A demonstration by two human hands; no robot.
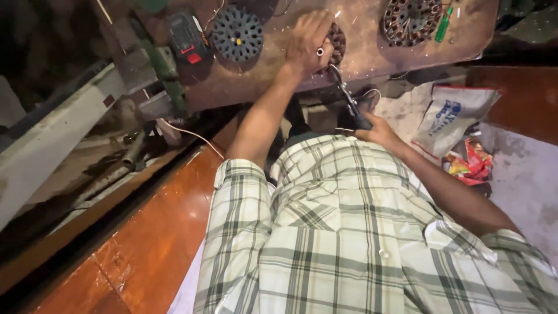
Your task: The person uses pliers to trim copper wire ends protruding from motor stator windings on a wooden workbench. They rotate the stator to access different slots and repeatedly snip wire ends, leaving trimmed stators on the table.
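- my left hand [309, 40] is pressed flat, fingers spread, on top of a round dark motor stator with copper-coloured windings [336, 42] lying on the rusty brown metal worktop [372, 55]. palm down on it, not wrapped around it; most of the stator is hidden under the hand.
- my right hand [378, 129] is clamped around the dark handle of a long steel hand tool [347, 96]. it sits just below the worktop's near edge, close to my checked shirt [349, 232].
- the tool's metal shaft runs up from that grip to the stator, tip at the stator's near side just beneath my left hand. can't tell if the tip actually touches the windings.
- hands are apart, linked only by the tool's line.
- left of the held stator on the same worktop: a black round slotted plastic disc with a yellow centre mark [236, 33], then a black and red boxy battery-style device [187, 38].
- right of the held stator: a second round wound stator [410, 20], with a green-handled screwdriver [444, 24] just beside it.
- below the worktop's right end, on the grey floor: a white printed plastic bag [456, 116] and a crumpled red and yellow wrapper [469, 166].
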